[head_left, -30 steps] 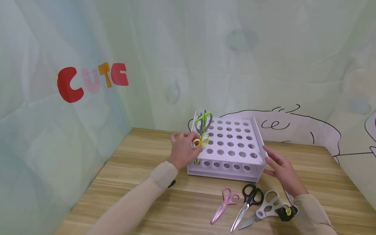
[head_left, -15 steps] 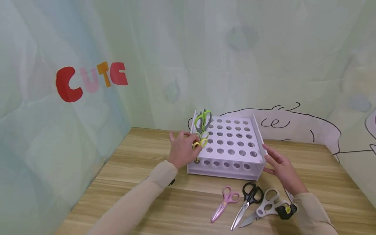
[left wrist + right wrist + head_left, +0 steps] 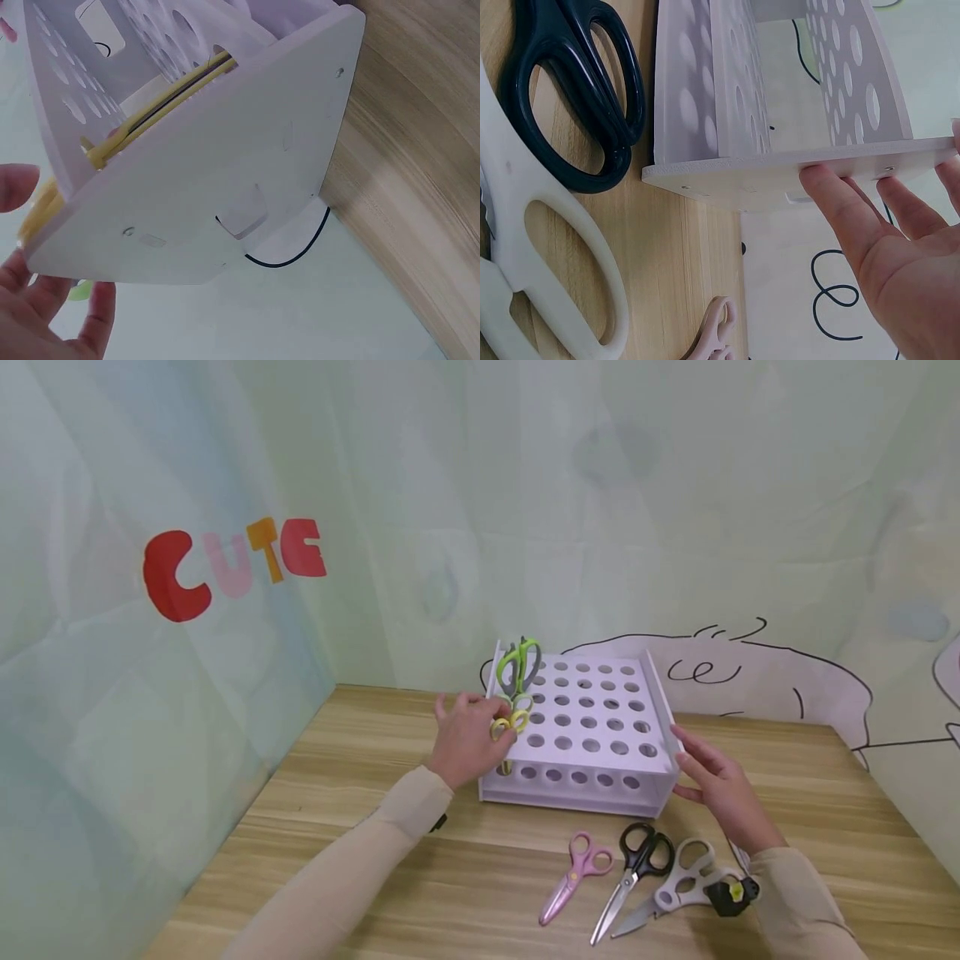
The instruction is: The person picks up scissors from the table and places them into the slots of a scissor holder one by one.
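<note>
My left hand (image 3: 471,739) pinches the yellow scissors (image 3: 517,721) by the handles at the left side of a white rack (image 3: 577,767) with rows of round holes. Their yellow blades (image 3: 172,94) point down through the rack in the left wrist view. Right behind stand pale green scissors (image 3: 523,700), partly hidden by my fingers, then green and grey scissors (image 3: 520,667), both handles up. My right hand (image 3: 723,789) touches the rack's right side panel with extended fingers (image 3: 832,191).
Pink scissors (image 3: 576,877), black scissors (image 3: 637,864) and white scissors (image 3: 684,885) lie on the wooden table (image 3: 360,735) in front of the rack. A pale pink handle (image 3: 718,330) shows on the table in the right wrist view. A patterned cloth wall stands behind.
The yellow handles have turned and sunk slightly lower in my left fingers, showing more of the pale green handles behind. My right hand stays at the rack's side.
</note>
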Demonstrator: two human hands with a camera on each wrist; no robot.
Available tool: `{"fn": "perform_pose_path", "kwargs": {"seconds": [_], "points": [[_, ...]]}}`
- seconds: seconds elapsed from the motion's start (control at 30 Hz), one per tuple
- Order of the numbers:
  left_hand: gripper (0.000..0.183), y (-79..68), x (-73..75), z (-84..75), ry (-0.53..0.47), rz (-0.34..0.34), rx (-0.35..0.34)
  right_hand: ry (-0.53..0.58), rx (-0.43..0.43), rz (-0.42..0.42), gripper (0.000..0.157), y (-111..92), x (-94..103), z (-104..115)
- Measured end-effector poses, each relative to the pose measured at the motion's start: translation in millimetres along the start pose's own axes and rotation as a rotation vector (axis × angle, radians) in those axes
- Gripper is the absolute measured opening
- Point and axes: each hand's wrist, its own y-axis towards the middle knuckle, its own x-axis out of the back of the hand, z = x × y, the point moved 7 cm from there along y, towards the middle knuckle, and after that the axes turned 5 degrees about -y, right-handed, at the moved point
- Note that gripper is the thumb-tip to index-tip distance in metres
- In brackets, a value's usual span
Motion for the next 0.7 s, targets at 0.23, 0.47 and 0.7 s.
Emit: {"fn": "perform_pose_path", "kwargs": {"seconds": [0.23, 0.47, 0.7], "points": [[0.025, 0.8, 6.9, -4.7, -0.057, -0.018, -0.002, 0.002, -0.019, -0.003, 0.06, 0.8, 0.9, -0.4], [0.03, 0.1, 21.9, -14.9, -0.147, -0.131, -0.094, 0.015, -0.004, -0.003, 0.059, 2.0, 2.9, 1.5], [0.031, -3.7, 28.1, -28.2, -0.288, -0.179, -0.191, 0.021, -0.022, 0.004, 0.059, 1.5, 1.9, 0.0]]}}
